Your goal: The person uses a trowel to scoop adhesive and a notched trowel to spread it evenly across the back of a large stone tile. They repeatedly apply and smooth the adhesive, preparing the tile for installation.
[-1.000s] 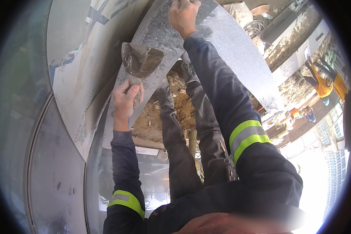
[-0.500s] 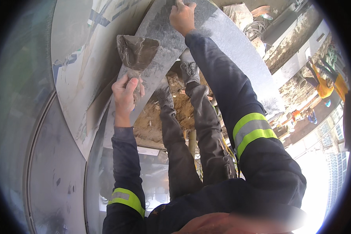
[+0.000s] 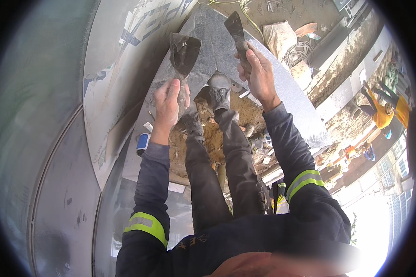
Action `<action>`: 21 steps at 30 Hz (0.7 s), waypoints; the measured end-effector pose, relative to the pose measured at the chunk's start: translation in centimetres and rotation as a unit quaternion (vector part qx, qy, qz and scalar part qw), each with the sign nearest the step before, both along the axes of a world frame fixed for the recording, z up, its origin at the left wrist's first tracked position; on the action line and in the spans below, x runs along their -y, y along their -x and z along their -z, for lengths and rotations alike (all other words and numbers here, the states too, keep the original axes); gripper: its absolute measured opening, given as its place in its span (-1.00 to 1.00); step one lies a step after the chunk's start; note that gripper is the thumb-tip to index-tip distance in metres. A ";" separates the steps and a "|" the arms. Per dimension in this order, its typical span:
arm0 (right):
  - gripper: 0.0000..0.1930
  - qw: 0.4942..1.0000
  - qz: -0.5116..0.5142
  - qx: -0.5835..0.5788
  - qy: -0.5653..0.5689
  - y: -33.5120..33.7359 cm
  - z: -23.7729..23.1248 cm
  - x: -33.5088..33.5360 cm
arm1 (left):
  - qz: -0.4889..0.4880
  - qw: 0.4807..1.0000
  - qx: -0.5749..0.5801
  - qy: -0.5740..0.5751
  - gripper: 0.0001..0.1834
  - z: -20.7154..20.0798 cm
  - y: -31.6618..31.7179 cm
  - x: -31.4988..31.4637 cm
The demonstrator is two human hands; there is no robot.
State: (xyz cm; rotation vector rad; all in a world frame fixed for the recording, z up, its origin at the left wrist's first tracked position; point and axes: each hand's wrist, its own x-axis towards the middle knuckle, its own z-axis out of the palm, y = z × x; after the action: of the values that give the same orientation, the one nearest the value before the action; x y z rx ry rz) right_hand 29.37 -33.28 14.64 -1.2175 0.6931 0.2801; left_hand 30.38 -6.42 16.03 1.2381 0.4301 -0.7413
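Note:
My left hand is closed around the handle of a wide scraper, whose blade has a dark, wet-looking paste on it. My right hand grips a narrower putty knife, blade pointing up and away from me. Both tools are held up, side by side and apart. Beneath them lies a grey slab with two arms meeting in a V at the far end. One of my shoes shows just inside the corner of that V.
At left stand a white panel and grey panels. A blue-and-white cylinder rests on the slab by my left forearm. Beyond the slab's right side are a pale sack and coiled cable. Two people in orange are far right.
My right hand has drawn back toward me and right from the slab's far end, bringing the putty knife into sight. My left hand has shifted right with the wide scraper.

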 end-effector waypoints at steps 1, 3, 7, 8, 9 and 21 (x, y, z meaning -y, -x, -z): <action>-0.41 1.000 0.015 0.002 -0.017 -0.1 -1.3 -0.5 | 0.007 1.000 -0.011 0.003 -0.55 -0.8 0.5 1.3; -0.44 1.000 0.001 -0.004 -0.020 0.0 -3.4 -1.1 | 0.027 0.999 -0.030 0.016 -0.55 -2.2 1.2 4.1; -0.50 0.997 -0.022 0.052 0.048 1.9 -6.3 -2.0 | 0.072 0.994 -0.043 0.064 -0.54 -4.2 1.2 7.2; -0.51 0.995 -0.022 0.067 0.069 2.6 -6.7 -2.1 | 0.082 0.993 -0.040 0.081 -0.54 -4.5 1.1 7.4; -0.47 0.986 -0.062 0.072 0.139 3.0 -8.2 -2.1 | 0.072 0.993 -0.047 0.086 -0.52 -5.4 1.1 7.4; -0.54 0.946 0.139 0.039 -0.290 5.9 -6.3 -0.2 | 0.213 0.961 -0.058 0.169 -0.29 -4.9 0.6 3.6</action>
State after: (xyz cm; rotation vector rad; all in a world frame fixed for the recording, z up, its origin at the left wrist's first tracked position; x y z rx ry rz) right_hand 23.44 -33.13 20.97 -0.5582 0.6433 0.1794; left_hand 29.78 -10.04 20.90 0.9736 0.1183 -1.2068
